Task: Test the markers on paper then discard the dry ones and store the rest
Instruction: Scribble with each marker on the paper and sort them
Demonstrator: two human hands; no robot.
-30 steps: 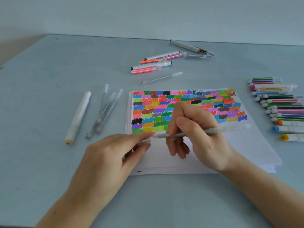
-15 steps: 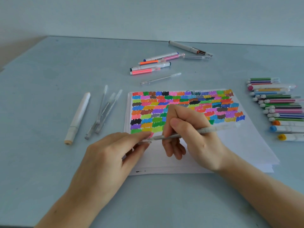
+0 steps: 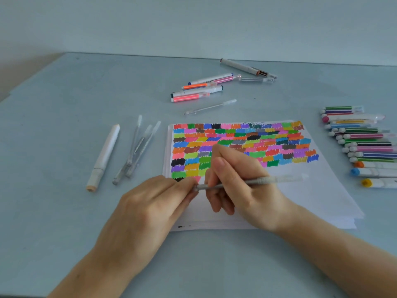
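Pen gripped between both hands.

no text or label is legible; scribble atop the paper is unreadable.

Plain desk setting, home or office unclear: pale blue-grey table against a bare light wall.
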